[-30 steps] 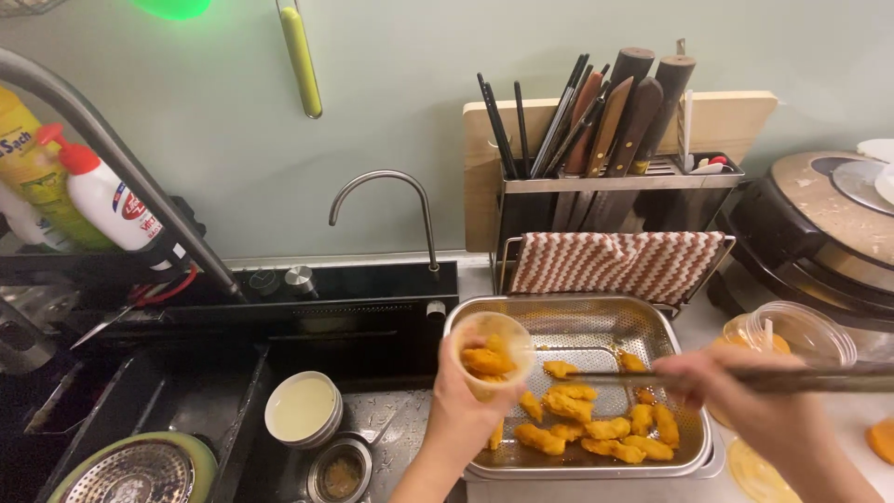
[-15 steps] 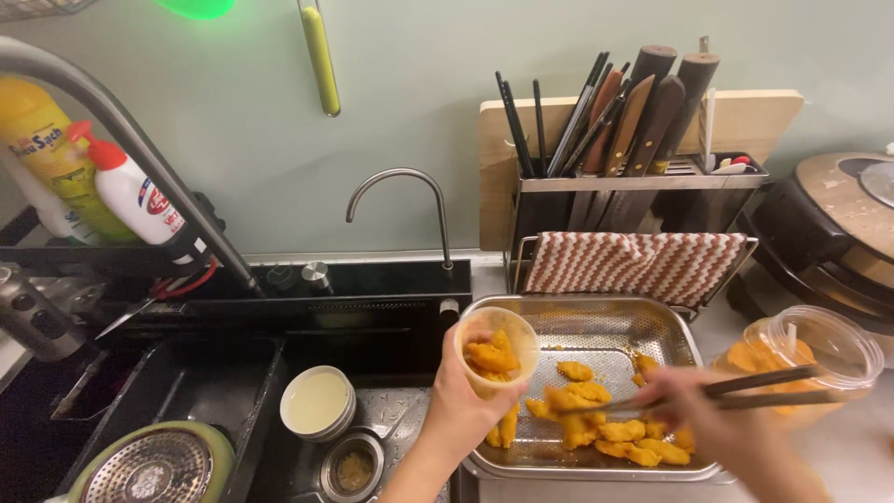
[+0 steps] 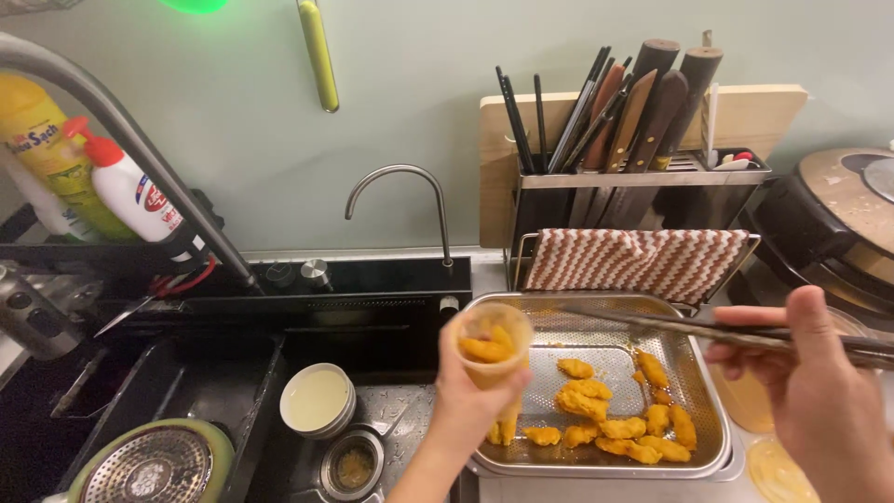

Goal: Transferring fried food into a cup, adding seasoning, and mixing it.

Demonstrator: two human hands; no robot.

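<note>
Left hand [image 3: 470, 410] wrapped tight round small cup [image 3: 491, 349] of fried pieces, held over steel tray [image 3: 708, 428] edge beside sink [image 3: 233, 391]. Right hand [image 3: 824, 401] pinching long chopsticks [image 3: 708, 326], tips empty. Could tip, spilling pieces into sink; could slip from greasy chopsticks.
</note>
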